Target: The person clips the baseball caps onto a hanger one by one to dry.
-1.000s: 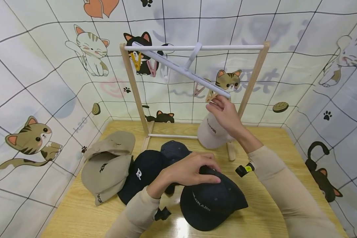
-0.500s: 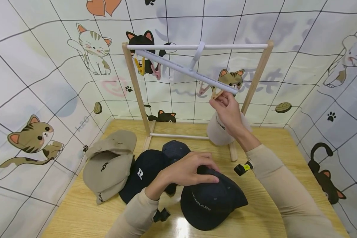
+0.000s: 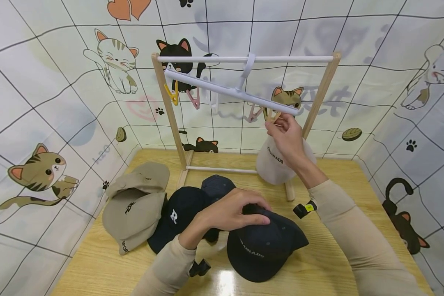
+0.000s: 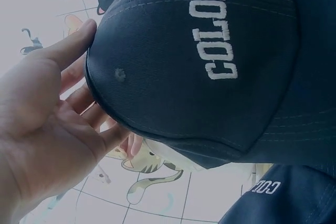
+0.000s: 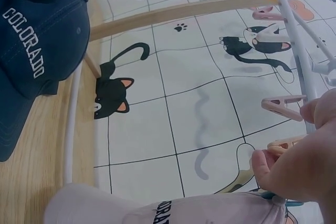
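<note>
In the head view my left hand point(image 3: 227, 210) holds a dark cap point(image 3: 268, 242) by its crown, low over the table. The left wrist view shows the thumb at the edge of this dark cap point(image 4: 157, 61) and fingers partly behind it. My right hand point(image 3: 290, 139) pinches a light-orange clothespin point(image 3: 272, 116) near the lower right end of a white clip hanger point(image 3: 214, 87). Close below that hand hangs a pale cap point(image 3: 271, 162); in the right wrist view a greenish clip sits at the top of the pale cap point(image 5: 205, 211).
The hanger hooks over the white bar point(image 3: 292, 59) of a wooden rack point(image 3: 319, 94). Yellow point(image 3: 173, 96) and pink clothespins point(image 3: 194, 99) hang from its left half. Beige caps point(image 3: 133, 209) and navy caps point(image 3: 182, 209) lie on the table point(image 3: 92, 271) at left.
The hanger has levelled somewhat, its left end dropping and its right end rising. My right hand has moved slightly right with the clothespin, and the pale cap has shifted right. The left hand barely moved.
</note>
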`<state>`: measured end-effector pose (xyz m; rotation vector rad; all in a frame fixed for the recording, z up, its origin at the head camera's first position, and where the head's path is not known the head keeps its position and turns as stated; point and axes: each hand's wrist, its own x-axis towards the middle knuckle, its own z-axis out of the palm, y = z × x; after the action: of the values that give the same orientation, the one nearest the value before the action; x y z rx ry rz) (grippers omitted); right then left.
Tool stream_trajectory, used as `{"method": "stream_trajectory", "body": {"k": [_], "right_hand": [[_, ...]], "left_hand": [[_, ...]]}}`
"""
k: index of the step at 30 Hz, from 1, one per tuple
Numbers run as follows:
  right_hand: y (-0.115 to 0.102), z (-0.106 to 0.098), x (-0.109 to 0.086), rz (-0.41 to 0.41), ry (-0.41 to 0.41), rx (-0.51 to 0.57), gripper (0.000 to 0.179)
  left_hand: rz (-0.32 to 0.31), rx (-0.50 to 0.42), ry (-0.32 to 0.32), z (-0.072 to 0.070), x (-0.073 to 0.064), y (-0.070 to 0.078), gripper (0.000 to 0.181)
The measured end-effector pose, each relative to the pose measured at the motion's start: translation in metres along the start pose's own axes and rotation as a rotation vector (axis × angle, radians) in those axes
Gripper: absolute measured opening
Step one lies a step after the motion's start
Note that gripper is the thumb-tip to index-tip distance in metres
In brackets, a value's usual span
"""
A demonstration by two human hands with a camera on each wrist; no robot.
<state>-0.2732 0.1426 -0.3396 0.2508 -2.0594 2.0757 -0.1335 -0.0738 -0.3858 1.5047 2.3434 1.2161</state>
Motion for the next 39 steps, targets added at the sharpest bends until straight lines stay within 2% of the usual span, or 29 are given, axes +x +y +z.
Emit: {"method": "stream_trajectory", "body": {"k": [7, 14, 21, 24, 29, 39], "right_hand": [[-0.006, -0.003, 0.000, 0.029, 0.001, 0.013, 0.062], [-0.008, -0.004, 0.000, 0.020, 0.020, 0.023, 0.043], [-0.011, -0.005, -0.002, 0.015, 0.057, -0.036, 0.032], [-0.011, -0.005, -0.001, 0.015, 0.083, -0.086, 0.032], [-0.013, -0.006, 0.001, 0.032, 0.112, -0.146, 0.042], [-0.019, -0.008, -0.002, 0.070, 0.104, -0.149, 0.049]], "left_hand": [[0.002, -0.017, 0.030, 0.000, -0.001, -0.003, 0.020], [0.026, -0.038, 0.066, -0.003, 0.000, -0.005, 0.020], [0.049, -0.035, 0.081, -0.003, 0.003, -0.008, 0.018], [0.033, -0.040, 0.079, -0.004, 0.003, -0.008, 0.016], [0.006, -0.042, 0.078, -0.006, 0.006, -0.009, 0.017], [-0.081, -0.039, 0.131, -0.009, 0.012, -0.016, 0.023]]}}
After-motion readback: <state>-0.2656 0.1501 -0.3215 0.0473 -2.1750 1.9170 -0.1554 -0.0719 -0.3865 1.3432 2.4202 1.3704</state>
